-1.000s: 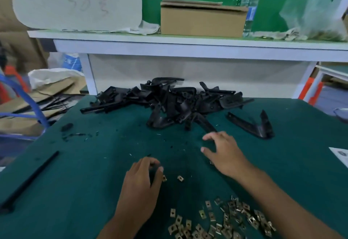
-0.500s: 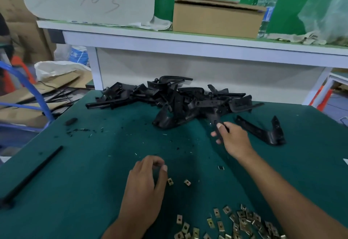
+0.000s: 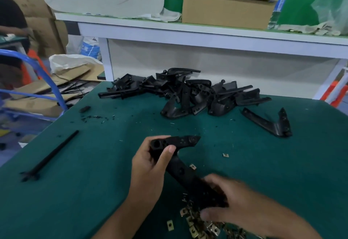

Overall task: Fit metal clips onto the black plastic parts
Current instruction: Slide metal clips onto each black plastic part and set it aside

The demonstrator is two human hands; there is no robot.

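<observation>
One L-shaped black plastic part [image 3: 181,170] lies slanted between my hands, just above the green table [image 3: 90,191]. My left hand [image 3: 150,165] grips its upper, bent end, thumb on top. My right hand [image 3: 231,203], blurred, closes round its lower end, directly over the heap of small brass-coloured metal clips [image 3: 197,223] at the near edge. Single clips lie loose at the part's side [image 3: 192,166] and further right [image 3: 225,155]. A pile of black plastic parts [image 3: 197,97] sits at the back of the table.
Another black part [image 3: 273,123] lies alone at the right, and a thin black rod [image 3: 50,154] at the left. Behind the table stands a white shelf [image 3: 188,33] with a cardboard box [image 3: 226,10]. A blue cart frame [image 3: 47,80] stands left of the table.
My right hand took a black part from the pile and drew it back toward me over the clips. My left hand rose from the table and took hold of its upper end.
</observation>
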